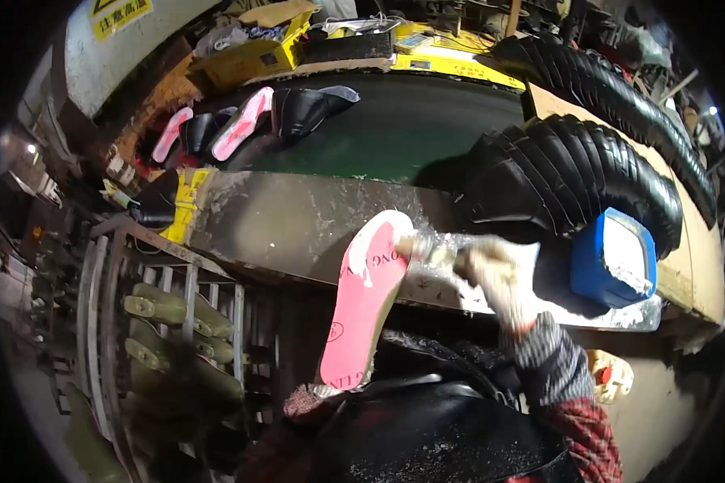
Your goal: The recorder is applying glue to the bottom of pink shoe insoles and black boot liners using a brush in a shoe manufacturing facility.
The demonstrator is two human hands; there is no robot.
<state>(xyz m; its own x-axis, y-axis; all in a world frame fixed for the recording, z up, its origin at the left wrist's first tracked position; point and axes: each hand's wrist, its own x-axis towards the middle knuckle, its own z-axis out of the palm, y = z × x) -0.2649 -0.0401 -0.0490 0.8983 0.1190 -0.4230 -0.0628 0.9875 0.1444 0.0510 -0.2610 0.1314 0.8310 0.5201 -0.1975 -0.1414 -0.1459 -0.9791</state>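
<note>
Over the surface's (274, 221) near edge, the right hand (499, 278) grasps a blurred brush (437, 252) at the pink sole (361, 318); the left hand's (326, 392) hold I cannot tell; overloading might drip white paste (359, 256).

Pink-and-white insole (362, 310), blue tub (590, 264), red-checked sleeve (586, 435)

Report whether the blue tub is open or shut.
Open: the blue tub shows white contents inside its rim, with no lid over them.
</note>
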